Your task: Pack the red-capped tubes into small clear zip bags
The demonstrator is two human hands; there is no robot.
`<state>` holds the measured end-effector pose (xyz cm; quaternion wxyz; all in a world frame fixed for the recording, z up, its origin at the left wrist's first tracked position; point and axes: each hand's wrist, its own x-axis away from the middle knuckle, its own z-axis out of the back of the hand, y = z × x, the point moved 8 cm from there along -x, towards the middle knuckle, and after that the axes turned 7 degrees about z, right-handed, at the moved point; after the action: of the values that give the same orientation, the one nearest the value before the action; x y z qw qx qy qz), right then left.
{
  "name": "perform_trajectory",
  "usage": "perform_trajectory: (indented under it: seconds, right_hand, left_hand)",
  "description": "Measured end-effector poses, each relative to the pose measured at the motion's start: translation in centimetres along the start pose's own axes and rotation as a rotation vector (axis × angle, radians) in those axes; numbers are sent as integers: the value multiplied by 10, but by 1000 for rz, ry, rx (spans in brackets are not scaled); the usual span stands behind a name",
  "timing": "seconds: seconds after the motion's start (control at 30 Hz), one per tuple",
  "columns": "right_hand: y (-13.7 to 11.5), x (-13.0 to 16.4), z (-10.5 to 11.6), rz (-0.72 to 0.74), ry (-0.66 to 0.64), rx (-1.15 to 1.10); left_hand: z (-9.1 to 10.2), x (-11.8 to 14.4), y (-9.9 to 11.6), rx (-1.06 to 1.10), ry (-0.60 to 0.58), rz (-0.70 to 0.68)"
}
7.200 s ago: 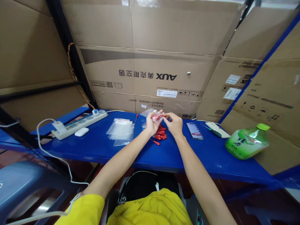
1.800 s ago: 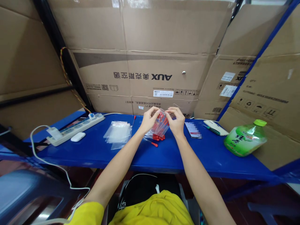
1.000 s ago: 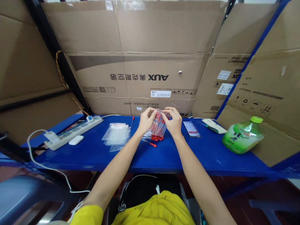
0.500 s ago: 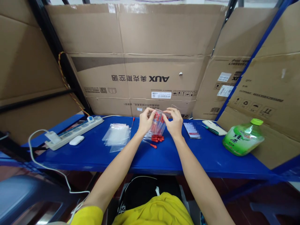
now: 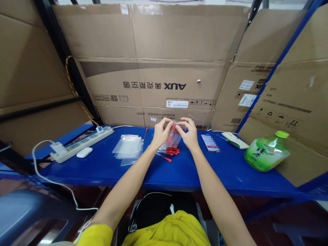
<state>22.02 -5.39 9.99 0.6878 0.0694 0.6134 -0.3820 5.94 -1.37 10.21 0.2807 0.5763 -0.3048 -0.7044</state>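
pinching a clear bag (image 5: 175, 139) containing red-ended pieces (image 5: 169, 137)

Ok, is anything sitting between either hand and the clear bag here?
Nothing visible is. The left hand and right hand both pinch the clear bag near its top. The loose red-ended sticks lie lower in the picture, clear of the fingertips.
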Motion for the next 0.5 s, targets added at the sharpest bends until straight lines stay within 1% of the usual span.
perform_trajectory:
  seconds: [0.13, 0.3, 0.4, 0.5]
  right_hand:
    - [-1, -2, 1, -4, 15, -67]
    - [-5, -2, -5, 6, -40, -182]
    - [-6, -1, -9, -6, -91, -185]
    - [-5, -1, -10, -11, -114, -145]
  left_hand:
    - [-2, 0, 0, -2, -27, 20]
    - [-2, 0, 5, -10, -39, -5]
    - [-2, 0, 5, -12, -42, -5]
    - [-5, 0, 0, 17, -72, 19]
